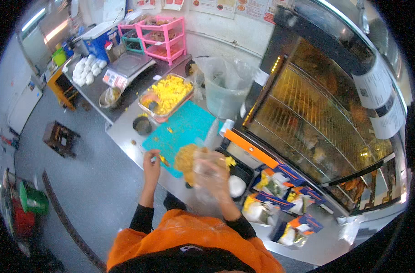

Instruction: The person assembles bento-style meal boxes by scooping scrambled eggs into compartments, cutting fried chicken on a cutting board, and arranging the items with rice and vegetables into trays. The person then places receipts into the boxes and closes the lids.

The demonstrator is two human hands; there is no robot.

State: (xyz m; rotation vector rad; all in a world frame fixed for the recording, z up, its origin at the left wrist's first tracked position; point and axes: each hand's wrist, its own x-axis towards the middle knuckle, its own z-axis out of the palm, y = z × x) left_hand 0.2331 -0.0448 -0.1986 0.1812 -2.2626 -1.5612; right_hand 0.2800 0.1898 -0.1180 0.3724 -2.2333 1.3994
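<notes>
At the near edge of a stainless-steel counter point(125, 139): one left hand point(151, 166), bare, raised beside the board's corner, fingers bent; cannot tell whether they pinch the small yellow piece point(164, 160) just beside them. One right hand point(220, 178), blurred, fingers curled and closed on a clear, crumpled plastic bag point(204, 191). One golden-brown, crumbly mass of food point(185, 159), at the bag's left side, over the near end of the board; whether inside the bag or behind it, cannot tell.

Beneath and beyond: one flat teal cutting board point(178, 129), flecked with crumbs. Left of it, one small dark round bowl point(142, 125). Beyond the board, one rectangular tray point(189, 95) of chopped bright-yellow food point(171, 91); beside it, one translucent bucket point(222, 102) lined with clear plastic.

Right of the right hand: one smooth white mound point(237, 186) on a black base; further right, several packs in navy, orange and clear plastic point(260, 208), before one glass-fronted display cabinet point(321, 113) with wire shelves.
</notes>
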